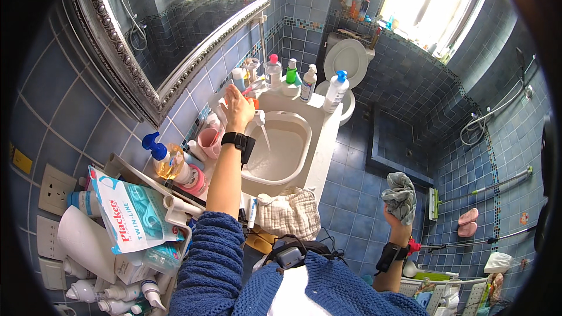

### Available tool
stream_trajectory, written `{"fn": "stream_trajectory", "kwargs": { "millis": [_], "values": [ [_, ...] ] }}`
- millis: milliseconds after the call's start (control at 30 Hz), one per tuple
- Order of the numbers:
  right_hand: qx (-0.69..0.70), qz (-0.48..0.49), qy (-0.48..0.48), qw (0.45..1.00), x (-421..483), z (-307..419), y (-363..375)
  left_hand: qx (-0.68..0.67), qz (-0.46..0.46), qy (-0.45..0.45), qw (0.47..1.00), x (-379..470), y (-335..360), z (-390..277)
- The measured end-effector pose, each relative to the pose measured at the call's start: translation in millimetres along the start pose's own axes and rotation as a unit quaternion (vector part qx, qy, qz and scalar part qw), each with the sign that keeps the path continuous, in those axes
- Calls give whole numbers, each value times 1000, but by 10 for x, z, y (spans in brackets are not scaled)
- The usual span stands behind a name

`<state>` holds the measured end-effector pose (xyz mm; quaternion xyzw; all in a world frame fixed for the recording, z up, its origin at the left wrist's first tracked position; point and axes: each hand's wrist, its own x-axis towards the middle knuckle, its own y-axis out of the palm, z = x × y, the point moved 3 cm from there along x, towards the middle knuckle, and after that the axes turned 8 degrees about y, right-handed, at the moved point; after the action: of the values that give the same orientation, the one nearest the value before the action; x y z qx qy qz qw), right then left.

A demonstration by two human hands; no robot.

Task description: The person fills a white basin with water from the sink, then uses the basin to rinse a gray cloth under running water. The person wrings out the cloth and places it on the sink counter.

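My left hand (239,107) is at the faucet (260,117) behind the washbasin, fingers extended; whether it touches the handle is hidden. Water runs from the spout into a white plastic basin (307,140) set in the sink. Held up at the right, away from the counter, my right hand (397,224) grips a crumpled grey cloth (400,197). A folded beige gauze cloth (290,214) lies on the counter's front edge, beside a white tube (252,212).
Pump bottles (336,92) and other bottles line the counter's far end. Left stand a pink cup (210,142), a soap bottle (169,161) and a floss-pick bag (131,213). A framed mirror (210,30) hangs above. Beyond are a toilet (347,63) and a wall-hung mop (433,204).
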<state>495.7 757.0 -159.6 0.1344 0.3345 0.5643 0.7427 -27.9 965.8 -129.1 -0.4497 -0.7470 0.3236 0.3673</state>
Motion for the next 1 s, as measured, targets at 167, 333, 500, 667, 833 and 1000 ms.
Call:
{"fn": "stream_trajectory", "kwargs": {
  "millis": [167,333,500,667,833,1000],
  "values": [
    [26,38,27,999,-42,-9,155,0,7,8,1000,39,8,57],
    [100,176,70,977,-77,-25,282,4,38,9,999,60,-72,107],
    [-89,63,-14,994,-84,-11,307,4,41,12,999,31,-142,77],
    [11,90,29,995,-74,-21,320,5,44,7,999,34,-158,46],
    [-246,55,-81,964,-42,-5,297,11,54,1,998,47,-160,39],
    [60,50,46,996,-76,-19,332,7,63,-3,998,60,-134,29]
  ]
}}
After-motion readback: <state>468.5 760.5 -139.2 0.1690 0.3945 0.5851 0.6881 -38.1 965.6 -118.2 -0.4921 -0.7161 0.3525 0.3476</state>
